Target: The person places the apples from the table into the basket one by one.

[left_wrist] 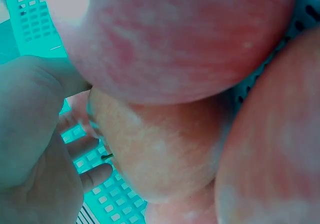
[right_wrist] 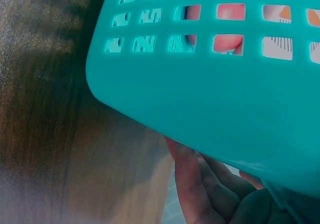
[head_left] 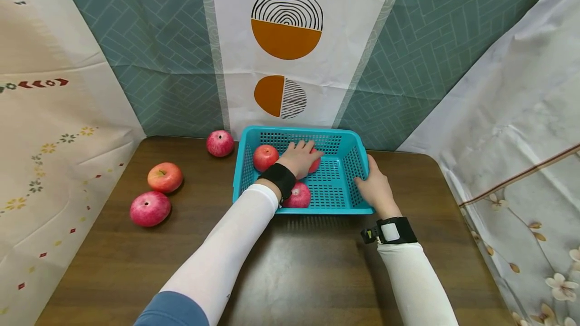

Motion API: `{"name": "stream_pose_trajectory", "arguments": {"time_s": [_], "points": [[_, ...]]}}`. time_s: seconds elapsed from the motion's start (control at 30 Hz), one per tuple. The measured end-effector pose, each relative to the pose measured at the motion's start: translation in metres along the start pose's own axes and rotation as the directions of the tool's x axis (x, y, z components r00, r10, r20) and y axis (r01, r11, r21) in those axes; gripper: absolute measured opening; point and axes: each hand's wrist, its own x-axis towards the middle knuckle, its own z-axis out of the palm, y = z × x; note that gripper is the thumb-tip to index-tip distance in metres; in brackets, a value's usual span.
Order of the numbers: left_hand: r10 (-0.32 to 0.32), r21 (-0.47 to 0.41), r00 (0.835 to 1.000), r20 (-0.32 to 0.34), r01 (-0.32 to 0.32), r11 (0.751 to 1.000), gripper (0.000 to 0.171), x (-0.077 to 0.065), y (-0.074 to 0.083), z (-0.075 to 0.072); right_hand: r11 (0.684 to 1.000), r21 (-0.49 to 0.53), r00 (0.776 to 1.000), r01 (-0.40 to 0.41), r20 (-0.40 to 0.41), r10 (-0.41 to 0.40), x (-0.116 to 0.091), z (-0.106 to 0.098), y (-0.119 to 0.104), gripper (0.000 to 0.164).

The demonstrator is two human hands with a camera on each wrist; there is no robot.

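A turquoise plastic basket [head_left: 333,210] with slotted walls stands at the table's back, holding several red apples. My left hand [head_left: 296,159] reaches into it with fingers spread over an apple [head_left: 315,162]. In the left wrist view, thumb and fingers [left_wrist: 97,178] lie beside an apple [left_wrist: 160,149] with a short stem, and other apples crowd close around. Another apple [head_left: 266,157] sits left of this hand, and a pinker one [head_left: 299,196] lies by the front wall, partly behind the wrist. My right hand [head_left: 376,187] grips the basket's right end, its thumb over the rim and its fingers outside.
On the brown wooden table [head_left: 308,265], an apple [head_left: 220,143] lies just left of the basket. Farther left are a lighter apple [head_left: 165,177] and a dark pink one [head_left: 150,209] close together. Patterned cloth [head_left: 176,54] hangs behind and at both sides.
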Motion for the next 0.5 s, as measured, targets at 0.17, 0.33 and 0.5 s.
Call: {"name": "stream_pose_trajectory", "arguments": {"time_s": [0.17,0.33,0.5], "points": [[0.015,-0.045,1.000,-0.024,-0.016,0.999,0.066,-0.011,0.000,-0.005,1.000,0.005,1.000,-0.006,0.006,0.006,-0.001,-0.001,-0.001,0.076],[0.018,-0.063,1.000,-0.026,-0.020,0.998,0.069,-0.017,-0.001,-0.007,1.000,0.004,1.000,-0.008,0.010,0.008,-0.002,0.000,-0.002,0.076],[0.021,-0.083,1.000,-0.013,-0.022,0.996,0.073,-0.020,-0.004,-0.008,1.000,-0.004,1.000,-0.005,0.016,0.005,-0.003,-0.002,-0.001,0.077]]}}
